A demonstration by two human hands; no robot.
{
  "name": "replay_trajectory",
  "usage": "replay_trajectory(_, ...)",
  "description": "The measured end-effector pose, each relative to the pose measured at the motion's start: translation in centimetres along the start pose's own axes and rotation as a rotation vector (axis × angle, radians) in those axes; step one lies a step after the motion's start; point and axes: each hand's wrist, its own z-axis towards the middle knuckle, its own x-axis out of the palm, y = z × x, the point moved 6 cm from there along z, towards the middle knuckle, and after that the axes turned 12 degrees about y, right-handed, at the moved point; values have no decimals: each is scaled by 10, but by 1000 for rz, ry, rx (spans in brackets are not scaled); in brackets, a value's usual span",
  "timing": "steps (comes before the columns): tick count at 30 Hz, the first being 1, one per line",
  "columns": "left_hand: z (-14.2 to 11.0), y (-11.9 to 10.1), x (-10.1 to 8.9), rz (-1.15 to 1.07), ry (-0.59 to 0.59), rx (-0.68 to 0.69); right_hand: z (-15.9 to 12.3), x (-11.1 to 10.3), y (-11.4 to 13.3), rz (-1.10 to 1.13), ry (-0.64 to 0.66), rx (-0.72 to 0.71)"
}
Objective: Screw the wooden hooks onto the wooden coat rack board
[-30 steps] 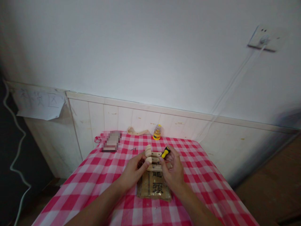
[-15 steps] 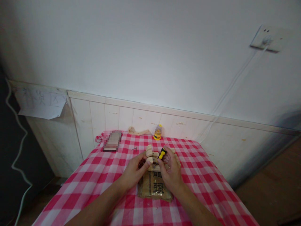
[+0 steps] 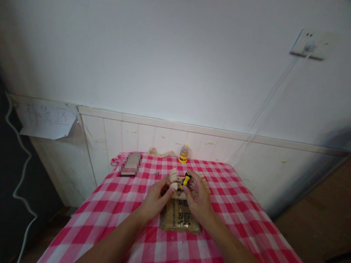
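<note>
Mid-table, over the checked cloth: small pale wooden assembly (image 3: pixel 175 180), flat slats with rounded disc-like ends stacked at its left side, unfinished light wood. It sits on the far end of a brown cardboard-like pad (image 3: pixel 179 218) printed with dark characters, edges worn.

Left hand (image 3: pixel 155 199): fingers curled in, thumb and fingertips pinching the assembly's left, rounded end. Closed on it, not flat.

Right hand (image 3: pixel 199 201): clenched round a stubby screwdriver (image 3: pixel 187 178), yellow handle with black band, held steeply with the tip down into the wooden piece just beside the left fingertips. Tip itself too small to make out. Both hands nearly touching each other over the assembly; forearms come in from the near edge.

Tablecloth (image 3: pixel 233 215): red-and-white gingham, soft fabric, drapes off the table sides.

Further out on the cloth:
- tiny dark metal bit, looks like a screw (image 3: pixel 156 173), just beyond the left hand
- blurred-out rectangular block (image 3: pixel 131 164), far left corner
- curved wooden strip (image 3: pixel 160 153) lying along the far edge
- small yellow jar-shaped bit holder (image 3: pixel 183 153), clear top, upright near the far edge, just right of the strip

Behind the table: whitewashed plank wainscot (image 3: pixel 137 137), scuffed, under a plain white wall. Paper sheet (image 3: pixel 45 118) with handwriting taped at left, corner curling. White wall socket (image 3: pixel 309 44) upper right, white cable (image 3: pixel 268 102) running diagonally down from it
</note>
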Motion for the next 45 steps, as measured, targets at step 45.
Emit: replay_trajectory(45, 0, 3, 0, 30, 0, -2, -3, -3, 7, -53, 20, -74)
